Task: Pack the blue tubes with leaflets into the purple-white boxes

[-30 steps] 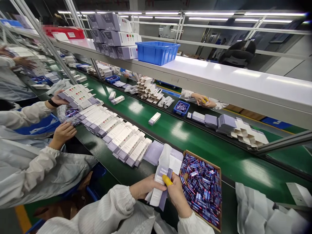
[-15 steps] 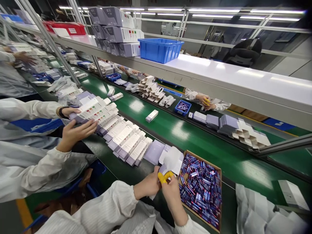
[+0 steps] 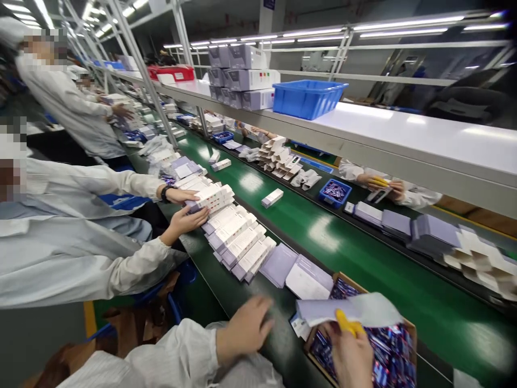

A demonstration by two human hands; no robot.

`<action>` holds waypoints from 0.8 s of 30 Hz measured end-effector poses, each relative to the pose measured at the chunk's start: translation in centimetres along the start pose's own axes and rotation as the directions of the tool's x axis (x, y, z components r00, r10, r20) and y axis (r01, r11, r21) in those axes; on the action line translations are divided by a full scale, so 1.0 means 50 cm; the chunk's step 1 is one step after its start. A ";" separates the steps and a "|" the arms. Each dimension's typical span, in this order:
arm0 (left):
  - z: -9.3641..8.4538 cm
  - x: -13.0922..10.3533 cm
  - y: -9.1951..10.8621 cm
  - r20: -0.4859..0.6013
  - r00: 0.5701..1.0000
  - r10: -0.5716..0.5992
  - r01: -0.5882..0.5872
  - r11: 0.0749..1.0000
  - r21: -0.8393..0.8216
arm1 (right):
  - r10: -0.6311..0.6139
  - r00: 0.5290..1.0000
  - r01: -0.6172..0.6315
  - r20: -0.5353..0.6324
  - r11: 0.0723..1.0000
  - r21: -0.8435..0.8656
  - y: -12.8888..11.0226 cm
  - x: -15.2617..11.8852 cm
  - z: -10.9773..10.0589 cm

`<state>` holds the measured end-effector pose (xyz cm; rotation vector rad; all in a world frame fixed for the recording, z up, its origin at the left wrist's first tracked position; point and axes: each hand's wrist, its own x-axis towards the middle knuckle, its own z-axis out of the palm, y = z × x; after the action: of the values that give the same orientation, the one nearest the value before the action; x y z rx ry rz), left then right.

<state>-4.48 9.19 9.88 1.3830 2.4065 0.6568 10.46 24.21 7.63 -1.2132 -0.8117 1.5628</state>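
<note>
Nearest us, our left hand (image 3: 247, 326) is blurred, its fingers loosely parted and released over the dark bench (image 3: 242, 293). Our right hand (image 3: 353, 353), wearing yellow finger covers (image 3: 349, 323), pinches a pale, partly lavender wrapper (image 3: 343, 311), which spans the cardboard box (image 3: 412, 350) of shiny blue-and-red cylinders (image 3: 388, 353). Just left of that box we have flat lavender-and-white sheets (image 3: 278, 264), then a slanting row of white cartons (image 3: 246, 250). Farther along the row, a co-worker's two hands (image 3: 188, 215) clasp a group of cartons. Beyond runs the green belt (image 3: 294, 218), with a lone carton (image 3: 272, 198) lying on it. Across the belt we see a blue bin (image 3: 323, 198) of cylinders and another person's hands (image 3: 374, 183); what they grip we cannot tell. On the white shelf (image 3: 383, 126), a blue crate (image 3: 309, 102) sits beside stacked lavender boxes (image 3: 246, 73).
</note>
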 end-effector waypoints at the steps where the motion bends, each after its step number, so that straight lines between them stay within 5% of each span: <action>1: -0.026 0.020 -0.014 -0.069 0.997 0.021 -0.022 0.999 -0.024 | -0.011 1.000 0.011 0.002 1.000 -0.004 -0.005 0.007 -0.005; 3: -0.082 0.078 -0.045 -0.279 0.957 -0.076 0.090 0.995 0.037 | -0.009 0.999 0.010 0.037 0.999 -0.030 -0.006 0.007 -0.005; 5: -0.129 0.147 -0.080 -0.457 0.870 -0.186 0.279 0.950 0.143 | 0.027 0.993 -0.021 0.116 0.998 -0.056 0.004 -0.008 0.010; 8: -0.164 0.226 -0.130 -0.484 0.804 -0.344 0.487 0.849 0.205 | 0.082 0.971 -0.066 0.224 0.995 -0.079 0.028 -0.039 0.038; 13: -0.164 0.227 -0.153 -0.401 0.857 -0.323 0.439 0.866 0.240 | 0.114 0.970 -0.106 0.213 0.993 -0.047 0.031 -0.042 0.045; 18: -0.118 0.129 -0.082 -0.165 0.983 -0.085 0.111 0.981 0.156 | 0.024 0.979 -0.032 0.204 0.999 0.037 -0.055 -0.022 0.053; 21: -0.086 0.082 -0.044 -0.008 0.999 0.035 -0.034 0.995 0.096 | -0.019 0.962 -0.018 0.274 0.991 0.130 -0.105 -0.025 0.090; 24: -0.071 0.066 -0.031 0.041 0.999 0.034 -0.033 0.999 -0.022 | 0.018 0.965 -0.065 0.262 0.983 0.172 -0.120 -0.025 0.125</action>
<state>-8.93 10.51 12.04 1.4171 2.3424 0.6537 6.23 25.25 15.21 -0.9122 -0.7951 1.8139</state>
